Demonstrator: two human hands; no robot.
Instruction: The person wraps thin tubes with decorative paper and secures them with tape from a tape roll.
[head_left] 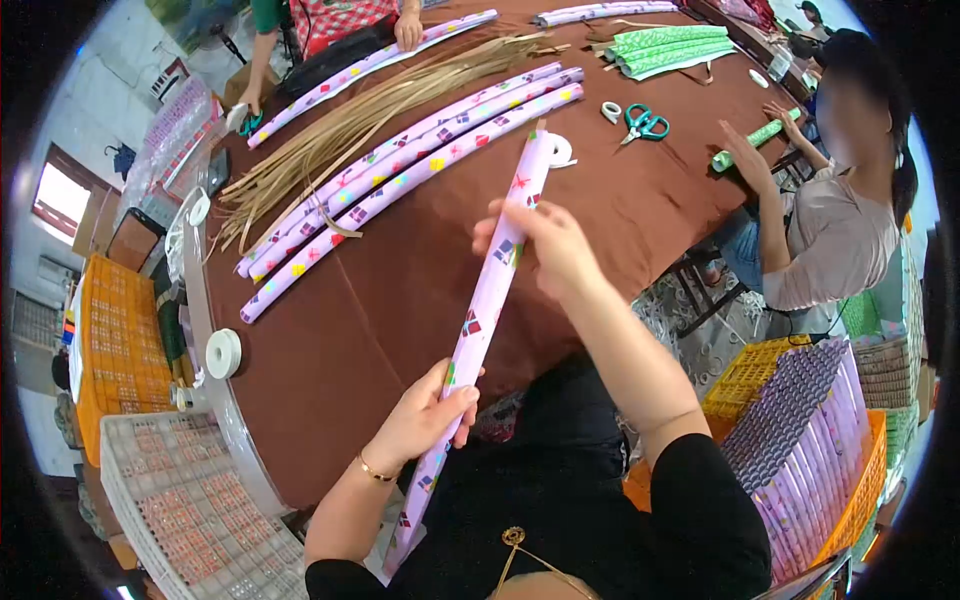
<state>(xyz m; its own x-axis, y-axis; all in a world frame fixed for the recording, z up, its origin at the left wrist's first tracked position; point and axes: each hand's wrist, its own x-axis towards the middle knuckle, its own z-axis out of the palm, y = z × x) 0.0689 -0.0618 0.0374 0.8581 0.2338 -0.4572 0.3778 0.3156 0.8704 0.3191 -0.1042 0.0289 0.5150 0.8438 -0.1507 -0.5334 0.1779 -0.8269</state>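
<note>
A long lilac paper roll [484, 300] with a print of colourful little shapes slants across my front, its lower end against my body. A brown tip pokes out at its top end. My left hand [425, 415] wraps round the lower half. Higher up, my right hand [540, 240] is closed round the same roll, its thumb side uppermost. A white tape roll [561, 151] lies just beyond the top end. Left of my right hand, several similar lilac rolls [430, 165] rest side by side on the brown cloth [340, 400].
Loose brown strips [340, 135] lie behind the lilac rolls. Teal scissors [646, 125], green rolls [672, 50] and a white spool [224, 354] are on the table. At right, a person [840, 220] handles a green roll [755, 140]; another [345, 25] stands opposite. Crates [190, 490] flank me.
</note>
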